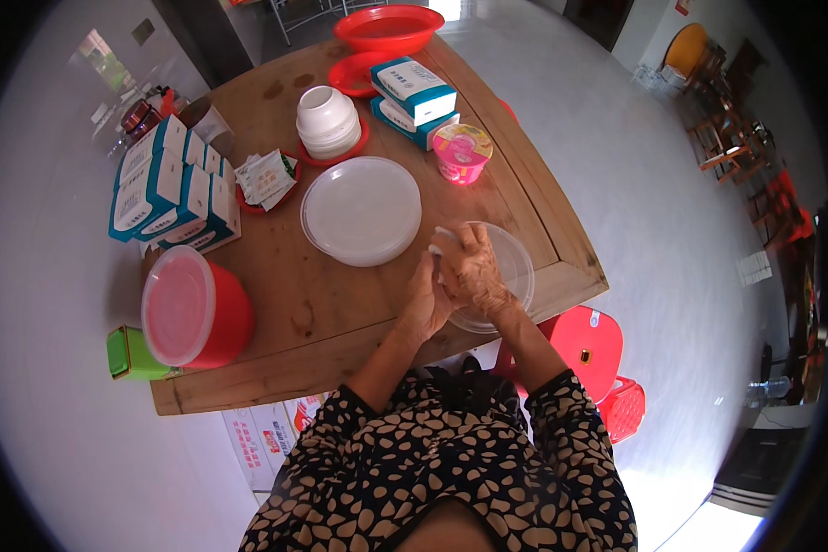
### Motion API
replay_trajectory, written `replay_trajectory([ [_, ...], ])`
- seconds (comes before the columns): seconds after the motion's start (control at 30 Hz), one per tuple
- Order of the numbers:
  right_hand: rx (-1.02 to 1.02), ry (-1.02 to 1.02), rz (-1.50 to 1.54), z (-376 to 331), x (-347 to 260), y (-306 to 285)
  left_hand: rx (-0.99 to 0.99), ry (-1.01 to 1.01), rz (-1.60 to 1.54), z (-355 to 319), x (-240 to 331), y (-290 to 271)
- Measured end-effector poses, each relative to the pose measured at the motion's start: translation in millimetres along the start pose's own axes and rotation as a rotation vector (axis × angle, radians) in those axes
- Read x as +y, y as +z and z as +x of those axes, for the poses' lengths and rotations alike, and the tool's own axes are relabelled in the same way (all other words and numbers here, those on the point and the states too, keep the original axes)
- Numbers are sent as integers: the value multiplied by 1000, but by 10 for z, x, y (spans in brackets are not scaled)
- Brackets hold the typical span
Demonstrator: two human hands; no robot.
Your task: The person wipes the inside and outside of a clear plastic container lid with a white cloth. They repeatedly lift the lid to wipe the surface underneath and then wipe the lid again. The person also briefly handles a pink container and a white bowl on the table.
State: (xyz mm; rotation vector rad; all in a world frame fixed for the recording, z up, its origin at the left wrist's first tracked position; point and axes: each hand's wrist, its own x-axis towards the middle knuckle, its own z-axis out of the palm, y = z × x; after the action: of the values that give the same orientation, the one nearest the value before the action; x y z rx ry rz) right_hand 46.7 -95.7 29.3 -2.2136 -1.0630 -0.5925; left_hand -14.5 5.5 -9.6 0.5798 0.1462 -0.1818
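My two hands are pressed together over the near right part of the wooden table. My right hand lies on top, its fingers curled over my left hand. Between the fingers a small white piece shows; most of it is hidden, and its kind is unclear. Under the hands sits a round clear plastic dish or lid, partly covered by my right hand and wrist. Just left of the hands lies a stack of round translucent white lids. A pink tub with a printed lid stands beyond them.
On the wooden table stand white bowls, teal-and-white packs, more such packs, sachets, a lidded red tub, a green box and a red basin. Red stools stand below the near right edge.
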Motion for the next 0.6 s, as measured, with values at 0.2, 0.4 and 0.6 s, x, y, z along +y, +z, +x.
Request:
replay_trajectory([
  [0.2, 31, 148, -118, -84, 584, -7, 1, -23, 61, -46, 76, 78],
  [0.4, 95, 188, -173, -299, 867, -215, 70, -16, 26, -57, 44, 128],
  [0.6, 11, -68, -26, -477, 195, -368, 117, 43, 39, -123, 9, 251],
])
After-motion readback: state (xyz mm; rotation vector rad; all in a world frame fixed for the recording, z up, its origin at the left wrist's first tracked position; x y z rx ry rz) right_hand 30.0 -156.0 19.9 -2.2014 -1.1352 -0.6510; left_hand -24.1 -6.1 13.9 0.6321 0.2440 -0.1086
